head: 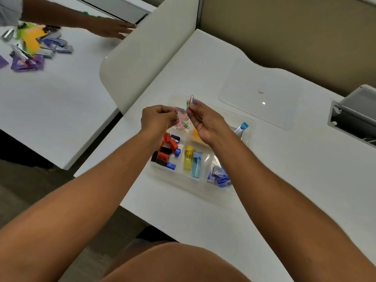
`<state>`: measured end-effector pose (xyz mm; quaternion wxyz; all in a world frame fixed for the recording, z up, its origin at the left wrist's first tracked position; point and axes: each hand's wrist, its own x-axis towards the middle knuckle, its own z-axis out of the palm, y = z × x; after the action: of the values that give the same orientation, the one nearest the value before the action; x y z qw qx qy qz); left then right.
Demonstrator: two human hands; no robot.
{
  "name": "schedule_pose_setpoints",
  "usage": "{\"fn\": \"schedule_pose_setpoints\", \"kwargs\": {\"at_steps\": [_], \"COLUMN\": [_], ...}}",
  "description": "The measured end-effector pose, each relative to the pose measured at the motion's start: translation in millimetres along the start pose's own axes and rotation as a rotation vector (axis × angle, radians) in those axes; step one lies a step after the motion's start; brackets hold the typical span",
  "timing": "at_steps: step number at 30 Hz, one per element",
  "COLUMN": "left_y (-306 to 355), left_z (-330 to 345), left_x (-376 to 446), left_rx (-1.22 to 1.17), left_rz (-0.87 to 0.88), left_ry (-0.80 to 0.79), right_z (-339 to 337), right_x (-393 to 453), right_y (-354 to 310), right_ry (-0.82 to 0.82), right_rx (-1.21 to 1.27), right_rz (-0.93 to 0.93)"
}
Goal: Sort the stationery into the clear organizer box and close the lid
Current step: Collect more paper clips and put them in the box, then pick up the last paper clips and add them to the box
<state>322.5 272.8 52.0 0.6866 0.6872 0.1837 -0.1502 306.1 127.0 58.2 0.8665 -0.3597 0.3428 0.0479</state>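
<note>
- Fingers of the left hand (157, 117) pinch a tangle of coloured paper clips (181, 119) above the far left part of the box (201, 186)
- Right hand (205, 121) pinches a few linked clips (190, 102), lifted just above the tangle
- Box sits open on the desk (284, 190); from left: red, black and blue sharpeners (165, 154), a yellow tube (188, 159) beside a blue tube (196, 166), blue staple packs (219, 177)
- Clear lid (260, 94) lies flat behind the box, apart from it
- Another person's hand (112, 27) reaches over the neighbouring desk, far left
</note>
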Motion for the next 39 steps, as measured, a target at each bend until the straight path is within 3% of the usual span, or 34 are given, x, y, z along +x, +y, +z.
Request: {"fn": "schedule_pose_setpoints", "kwargs": {"at_steps": [7,11,20,28,39], "left_y": [0.9,2.1,-1.0,-41.0,-159.2], "left_z": [-2.0,-2.2,26.8,100.1,205.7], "left_x": [21.0,21.8,-15.8,-102.4,-197.6], "left_rx": [0.316,0.501,0.585,0.468,0.973], "left_rz": [0.145,0.236,0.486,0.593,0.909], "left_ry": [0.028,0.037,-0.045,-0.302,-0.863], "right_z": [9.1,5.8,-23.6,-158.8,-391.7], "right_x": [28.9,26.3,-10.2,-94.2,-220.9], "right_y": [9.2,12.2,-9.8,-41.1,-57.5], "right_ry": [0.126,0.075,0.085,0.310,0.678], "right_rx": [-0.625,-0.975,-1.025,-1.035,-1.310], "right_rz": [-0.256,-0.441,-0.635,-0.657,-0.540]}}
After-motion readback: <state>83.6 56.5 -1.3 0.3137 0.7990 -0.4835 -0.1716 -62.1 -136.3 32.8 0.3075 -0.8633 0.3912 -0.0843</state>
